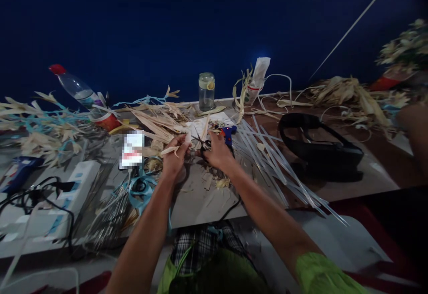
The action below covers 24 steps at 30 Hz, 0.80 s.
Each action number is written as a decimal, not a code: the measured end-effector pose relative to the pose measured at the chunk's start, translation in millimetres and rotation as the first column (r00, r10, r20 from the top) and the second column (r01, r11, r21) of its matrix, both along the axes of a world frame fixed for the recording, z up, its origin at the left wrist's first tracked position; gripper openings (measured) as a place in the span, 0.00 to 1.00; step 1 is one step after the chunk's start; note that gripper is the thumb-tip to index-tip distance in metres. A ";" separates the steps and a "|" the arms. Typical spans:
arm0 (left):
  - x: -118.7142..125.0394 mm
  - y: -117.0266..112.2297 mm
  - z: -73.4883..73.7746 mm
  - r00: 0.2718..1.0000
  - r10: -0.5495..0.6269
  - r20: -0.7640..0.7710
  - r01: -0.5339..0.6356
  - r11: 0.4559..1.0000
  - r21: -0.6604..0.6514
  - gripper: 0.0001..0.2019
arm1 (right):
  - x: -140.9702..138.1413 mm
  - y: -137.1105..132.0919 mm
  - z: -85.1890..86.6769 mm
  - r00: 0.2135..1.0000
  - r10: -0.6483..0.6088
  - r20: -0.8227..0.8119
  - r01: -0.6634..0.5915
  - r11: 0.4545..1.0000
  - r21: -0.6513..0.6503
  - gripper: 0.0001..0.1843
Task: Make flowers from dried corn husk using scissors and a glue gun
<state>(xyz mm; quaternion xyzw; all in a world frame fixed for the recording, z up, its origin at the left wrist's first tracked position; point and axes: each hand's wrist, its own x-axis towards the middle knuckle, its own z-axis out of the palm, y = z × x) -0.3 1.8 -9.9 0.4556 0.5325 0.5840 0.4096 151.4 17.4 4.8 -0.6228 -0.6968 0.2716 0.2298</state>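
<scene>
Over the middle of the table, my left hand (pixel 175 153) is closed on a pale piece of corn husk (pixel 171 150), whose curled end sticks out below the fingers. My right hand (pixel 218 151) is wrapped round black-handled scissors (pixel 203 149). Their blades point up and left toward the husk at my left fingertips. Whether the blades touch the husk, I cannot tell. Just behind my right hand lies a blue glue gun (pixel 228 134). Loose dry husks (pixel 152 127) are heaped beyond my left hand, and small scraps (pixel 222 182) lie below my hands.
Clear glue sticks (pixel 270 160) and a black headset-like object (pixel 321 147) lie on the right. A glass jar (pixel 206 91) stands at the back. Left are a phone (pixel 133 149), thin wires (pixel 112 214), blue ribbon (pixel 142 187), a power strip (pixel 75 191) and a tilted bottle (pixel 75 87).
</scene>
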 end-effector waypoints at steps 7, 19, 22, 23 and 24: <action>0.9 -2.0 0.0 0.992 0.072 -0.104 -0.068 0.997 0.041 0.11 | -7.1 -2.0 -4.6 0.993 0.114 0.043 -0.117 0.991 0.071 0.27; 4.8 -6.5 9.6 0.992 0.049 -0.119 -0.044 0.998 0.045 0.09 | -1.6 13.9 -10.7 0.886 0.463 -0.006 -0.463 0.885 -0.057 0.28; 7.1 -6.9 11.2 0.993 0.042 -0.109 -0.037 0.998 0.052 0.11 | 2.0 14.4 -7.9 0.864 0.501 -0.046 -0.503 0.862 -0.065 0.28; 7.8 -6.8 11.4 0.994 0.043 -0.098 -0.038 0.998 0.050 0.11 | 2.4 12.6 -6.6 0.864 0.502 -0.030 -0.503 0.862 -0.061 0.28; 8.5 -6.7 11.5 0.995 0.046 -0.090 -0.042 0.998 0.045 0.12 | 2.3 9.8 -5.2 0.871 0.492 0.002 -0.491 0.870 -0.050 0.28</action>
